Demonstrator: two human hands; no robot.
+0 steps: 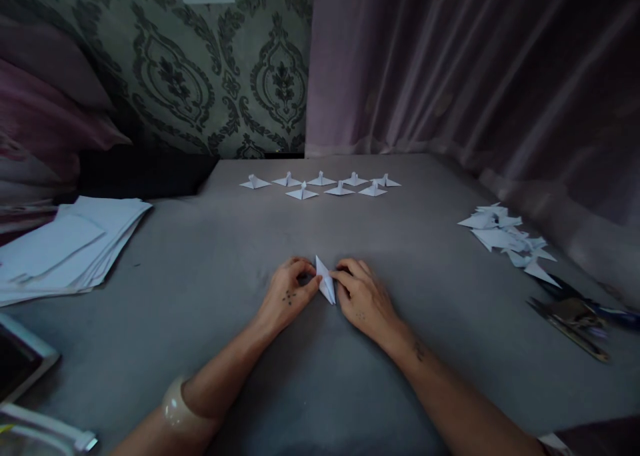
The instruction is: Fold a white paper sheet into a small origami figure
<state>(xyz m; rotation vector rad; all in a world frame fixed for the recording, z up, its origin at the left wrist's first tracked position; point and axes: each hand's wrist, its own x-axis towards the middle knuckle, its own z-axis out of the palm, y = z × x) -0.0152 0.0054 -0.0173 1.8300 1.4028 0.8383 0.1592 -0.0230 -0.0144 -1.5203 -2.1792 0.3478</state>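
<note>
Between my two hands is a white folded paper piece (325, 281), a slim diamond shape with a pointed far end and a split near end. My left hand (293, 288) pinches its left side between thumb and fingers. From the other side, my right hand (364, 296) grips its right edge with bent fingers. Its underside is hidden. Farther back, several finished-looking folded paper birds (303, 191) stand in two rows with their wings spread.
A stack of white paper sheets (65, 249) lies at the left. On the right are a heap of folded paper pieces (505, 233) and dark-handled tools (570, 326). A framed device (47, 356) and a white cable (55, 429) sit at the near left. A curtain (400, 63) hangs behind the grey table (210, 376).
</note>
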